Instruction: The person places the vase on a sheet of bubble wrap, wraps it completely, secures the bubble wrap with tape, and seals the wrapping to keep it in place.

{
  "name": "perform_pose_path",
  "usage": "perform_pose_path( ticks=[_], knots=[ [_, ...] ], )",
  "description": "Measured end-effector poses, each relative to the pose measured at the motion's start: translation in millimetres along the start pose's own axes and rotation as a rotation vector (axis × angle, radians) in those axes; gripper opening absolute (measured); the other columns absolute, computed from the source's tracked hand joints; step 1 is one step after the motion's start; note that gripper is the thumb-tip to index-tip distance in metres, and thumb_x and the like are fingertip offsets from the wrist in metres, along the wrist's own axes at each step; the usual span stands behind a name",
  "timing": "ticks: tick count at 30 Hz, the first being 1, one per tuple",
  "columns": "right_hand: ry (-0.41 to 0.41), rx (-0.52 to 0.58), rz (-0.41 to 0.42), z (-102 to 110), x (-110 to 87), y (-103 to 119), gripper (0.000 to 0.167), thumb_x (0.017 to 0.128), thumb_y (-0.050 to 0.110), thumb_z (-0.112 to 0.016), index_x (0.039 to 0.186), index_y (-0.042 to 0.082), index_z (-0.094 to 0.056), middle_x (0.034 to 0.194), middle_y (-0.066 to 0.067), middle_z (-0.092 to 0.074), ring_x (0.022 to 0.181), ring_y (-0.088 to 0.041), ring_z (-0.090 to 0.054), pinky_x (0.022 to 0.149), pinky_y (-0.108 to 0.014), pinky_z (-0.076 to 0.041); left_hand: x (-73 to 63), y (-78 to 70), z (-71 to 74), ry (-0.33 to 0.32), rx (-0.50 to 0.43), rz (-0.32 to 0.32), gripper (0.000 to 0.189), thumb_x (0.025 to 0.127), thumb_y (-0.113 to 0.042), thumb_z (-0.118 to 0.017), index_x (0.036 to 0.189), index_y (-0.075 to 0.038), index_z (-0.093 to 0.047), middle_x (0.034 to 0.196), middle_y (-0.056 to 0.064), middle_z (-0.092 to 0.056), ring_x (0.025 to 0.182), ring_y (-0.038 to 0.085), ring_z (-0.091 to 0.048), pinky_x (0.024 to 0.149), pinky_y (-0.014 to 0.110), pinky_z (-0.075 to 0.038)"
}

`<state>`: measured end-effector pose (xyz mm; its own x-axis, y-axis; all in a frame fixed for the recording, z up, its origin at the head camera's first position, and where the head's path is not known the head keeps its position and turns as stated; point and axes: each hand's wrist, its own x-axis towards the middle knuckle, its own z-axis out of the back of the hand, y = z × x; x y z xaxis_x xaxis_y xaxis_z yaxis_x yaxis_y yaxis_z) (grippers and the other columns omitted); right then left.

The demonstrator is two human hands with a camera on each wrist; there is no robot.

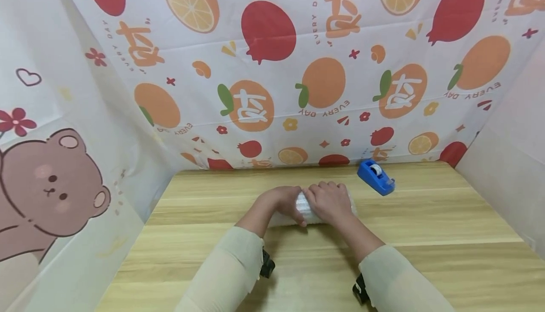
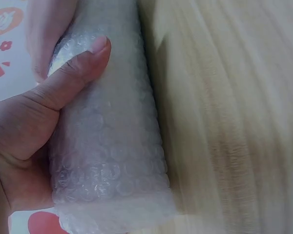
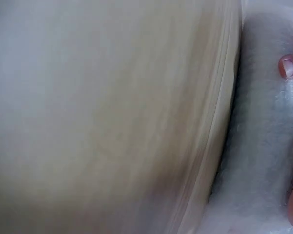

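Note:
A roll of clear bubble wrap lies crosswise on the wooden table, under both my hands. My left hand grips its left part, and in the left wrist view the thumb bends over the bubbly surface. On the right part, my right hand holds the roll from above with its fingers bent over the far side. What is inside the roll, if anything, is hidden. In the right wrist view the roll stands at the right edge, mostly blurred.
A blue tape dispenser sits at the back right of the wooden table. Behind the table hangs a fruit-print cloth, and a bear-print cloth covers the left side.

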<state>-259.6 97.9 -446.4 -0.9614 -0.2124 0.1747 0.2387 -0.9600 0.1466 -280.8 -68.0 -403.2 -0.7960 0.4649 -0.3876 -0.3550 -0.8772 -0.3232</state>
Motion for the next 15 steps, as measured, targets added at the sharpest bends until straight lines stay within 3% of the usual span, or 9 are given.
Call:
perform_pose_path(
  ticks=[4,10,15],
  knots=[
    [0.010,0.008,-0.005,-2,5.2,-1,0.057,0.101,0.057,-0.025,0.120,0.025,-0.068,0.117,-0.001,-0.069,0.105,-0.028,-0.060,0.092,-0.053,-0.043,4.9,2.8,3.5,0.035,-0.022,0.003,0.102,0.068,-0.050,-0.087,0.147,-0.008,-0.039,0.136,0.004,-0.055,0.119,0.018,-0.053,0.103,0.037,-0.042],
    [0.032,0.009,-0.018,-2,14.3,-2,0.057,0.101,0.055,-0.026,0.115,0.022,-0.071,0.108,-0.003,-0.071,0.095,-0.028,-0.062,0.088,-0.052,-0.045,12.8,5.0,9.2,0.077,-0.048,0.004,0.089,0.066,-0.050,-0.087,0.136,-0.010,-0.049,0.115,-0.001,-0.060,0.102,0.016,-0.056,0.094,0.037,-0.045],
    [0.051,0.022,-0.036,-2,22.1,-5,0.056,0.101,0.054,-0.029,0.112,0.022,-0.072,0.106,-0.004,-0.072,0.093,-0.029,-0.063,0.087,-0.052,-0.045,18.6,7.0,14.2,0.109,-0.033,0.014,0.099,0.067,-0.054,-0.085,0.144,-0.009,-0.043,0.133,0.002,-0.056,0.116,0.017,-0.053,0.102,0.038,-0.042]
  ],
)
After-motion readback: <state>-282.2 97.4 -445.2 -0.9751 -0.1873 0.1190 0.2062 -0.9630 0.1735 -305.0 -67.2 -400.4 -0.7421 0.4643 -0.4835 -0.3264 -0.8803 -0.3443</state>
